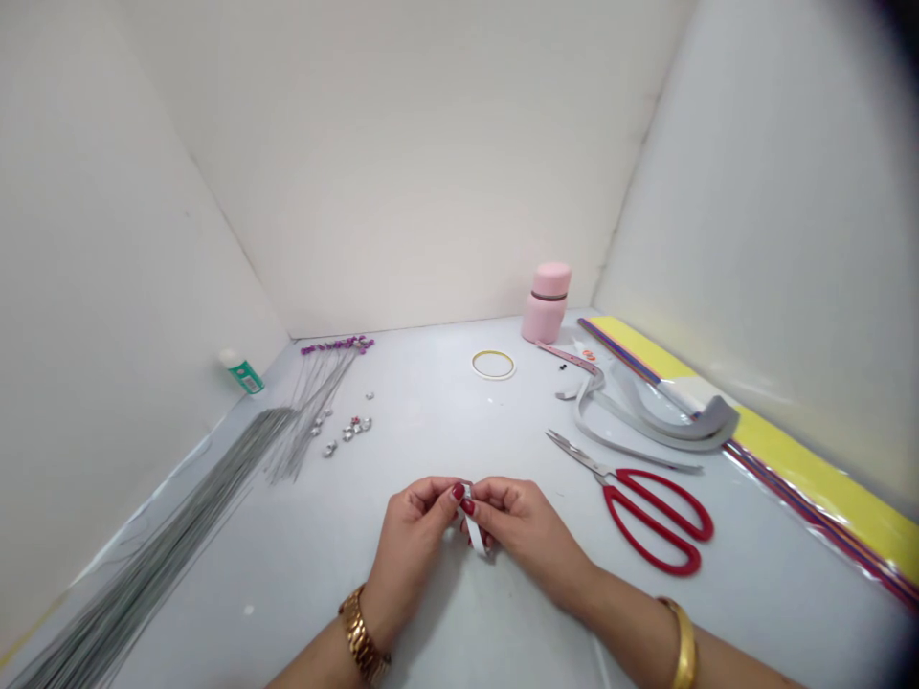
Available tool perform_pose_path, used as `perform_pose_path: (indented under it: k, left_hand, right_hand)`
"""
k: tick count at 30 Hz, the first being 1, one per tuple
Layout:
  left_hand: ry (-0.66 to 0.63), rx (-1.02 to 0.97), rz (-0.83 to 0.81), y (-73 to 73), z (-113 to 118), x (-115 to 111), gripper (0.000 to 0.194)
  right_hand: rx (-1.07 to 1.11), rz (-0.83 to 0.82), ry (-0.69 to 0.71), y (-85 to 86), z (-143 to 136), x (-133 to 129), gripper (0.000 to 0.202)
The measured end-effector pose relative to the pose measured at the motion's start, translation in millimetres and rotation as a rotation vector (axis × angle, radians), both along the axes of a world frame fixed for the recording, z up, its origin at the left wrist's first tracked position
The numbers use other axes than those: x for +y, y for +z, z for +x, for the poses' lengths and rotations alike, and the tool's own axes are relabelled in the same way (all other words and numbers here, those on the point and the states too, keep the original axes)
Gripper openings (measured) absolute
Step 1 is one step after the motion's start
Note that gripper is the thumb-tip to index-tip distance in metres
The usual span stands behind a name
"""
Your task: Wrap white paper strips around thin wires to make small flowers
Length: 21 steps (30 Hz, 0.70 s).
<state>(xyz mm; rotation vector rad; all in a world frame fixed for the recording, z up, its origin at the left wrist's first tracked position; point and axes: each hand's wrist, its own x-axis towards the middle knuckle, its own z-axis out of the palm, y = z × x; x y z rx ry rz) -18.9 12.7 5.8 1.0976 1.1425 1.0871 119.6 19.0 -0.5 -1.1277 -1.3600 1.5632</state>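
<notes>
A narrow white paper strip (pixel 475 536) is pinched between my two hands, low in the middle of the view. My left hand (pixel 420 522) closes its thumb and fingers on the strip's upper end. Touching it, my right hand (pixel 524 522) grips the same spot from the other side. The strip's free end hangs down below the thumbs, and the part inside the fingers is hidden. To the right lie scissors (pixel 632 507) with red handles, blades slightly apart. On the left are several small silvery folded pieces (pixel 348 433).
Grey wires (pixel 179 507) spread along the left, with purple-tipped wires (pixel 337 345) behind. A glue stick (pixel 242 371) leans at the left wall. A tape ring (pixel 493 365), pink flask (pixel 547 303), grey-white strips (pixel 646 435) and coloured sheets (pixel 811 478) lie behind and right.
</notes>
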Motion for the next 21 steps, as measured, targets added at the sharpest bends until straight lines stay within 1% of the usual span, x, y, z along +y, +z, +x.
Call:
perform_pose_path:
  k: [3,6,9,11,13,17,19,21]
  left_hand:
    - [0.039,0.106,0.072,-1.9,-0.9,-1.5,0.017]
    - [0.068,0.244,0.145,-3.4,-1.9,-2.1,0.016]
    - [0.081,0.400,0.284,-3.4,-3.5,-2.0,0.013]
    - [0.081,0.463,0.362,-3.2,-4.4,-2.0,0.013]
    - [0.085,0.452,0.343,-3.4,-4.7,-1.8,0.013]
    - [0.056,0.288,0.159,-5.6,-3.2,-0.2,0.016]
    - [0.048,0.236,0.134,-6.8,-2.3,0.4,0.016]
    - [0.056,0.225,0.145,-7.7,-1.7,0.4,0.016]
  right_hand:
    - [0.010,-0.042,-0.011,-2.4,-1.1,-0.7,0.030]
    - [0.034,-0.049,-0.007,-2.5,-1.0,-1.2,0.029]
    - [0.073,-0.064,0.000,0.4,-1.0,-1.5,0.028]
    - [0.094,-0.079,0.010,2.5,-1.3,-1.7,0.026]
    - [0.109,-0.086,0.017,3.4,-1.6,-1.9,0.026]
    - [0.099,-0.079,0.020,0.7,-1.8,-2.1,0.028]
    - [0.083,-0.066,0.023,-0.7,-1.8,-2.1,0.029]
    - [0.070,-0.057,0.028,-0.8,-1.8,-2.0,0.029]
